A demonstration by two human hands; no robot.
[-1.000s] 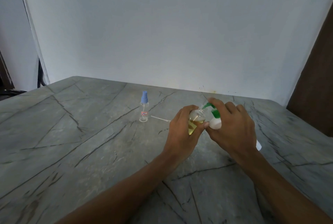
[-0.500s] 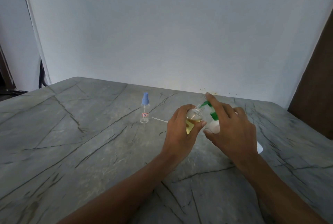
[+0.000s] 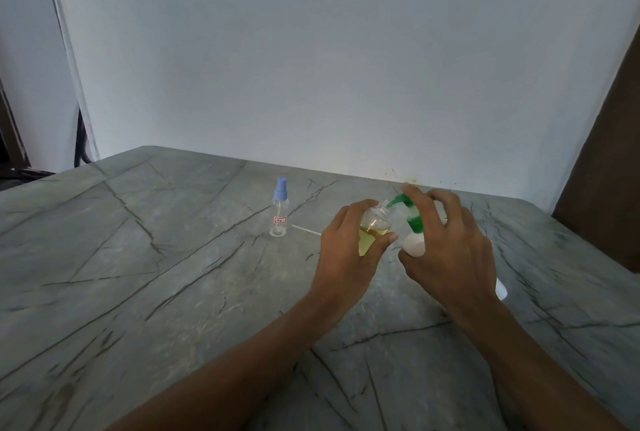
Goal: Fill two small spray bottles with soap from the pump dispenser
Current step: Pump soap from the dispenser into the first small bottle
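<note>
My left hand [image 3: 349, 247] grips a small clear spray bottle [image 3: 374, 228], uncapped, tilted right and partly filled with yellow liquid. My right hand [image 3: 446, 247] holds the white pump dispenser [image 3: 414, 244], with the index finger on top of its green pump head [image 3: 401, 201]. The green nozzle points at the bottle's open neck. A second small clear spray bottle [image 3: 279, 212] with a blue cap and a red-marked label stands upright on the grey stone table [image 3: 138, 274], left of my hands.
A thin white tube [image 3: 306, 230] lies on the table between the standing bottle and my left hand. A white object [image 3: 500, 289] shows behind my right wrist. A white wall runs close behind the table's far edge; a brown panel stands at the right.
Both hands with the bottle and the dispenser stay in nearly the same place. My right index finger lies higher on the pump head. The view has tilted slightly.
</note>
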